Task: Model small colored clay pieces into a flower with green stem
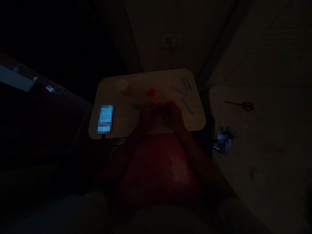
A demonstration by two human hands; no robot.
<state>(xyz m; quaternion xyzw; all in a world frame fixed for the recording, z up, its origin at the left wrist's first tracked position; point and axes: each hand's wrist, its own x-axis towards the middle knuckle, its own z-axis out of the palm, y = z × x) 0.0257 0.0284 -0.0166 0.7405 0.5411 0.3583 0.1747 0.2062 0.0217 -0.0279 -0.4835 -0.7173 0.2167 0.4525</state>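
Observation:
The scene is very dark. My left hand (147, 112) and my right hand (173, 112) come together over the small wooden table (136, 125), fingers bent inward. Between the fingertips of both is a small dark lump (159, 110), whose kind I cannot make out. Just beyond the hands lie an orange piece (157, 99) and a red piece (151, 92), which look like modelling clay. A green piece (136, 106) rests left of my left hand. Another orange-red bit (171, 102) shows at the far side of my right hand, partly hidden.
A pale round tub (122, 85) stands at the table's back left, a lit phone (105, 119) at its left. Several thin sticks (185, 84) and a blue plastic knife (187, 106) lie right. Scissors (246, 106) and a blurred device (224, 139) rest on the pale surface beyond.

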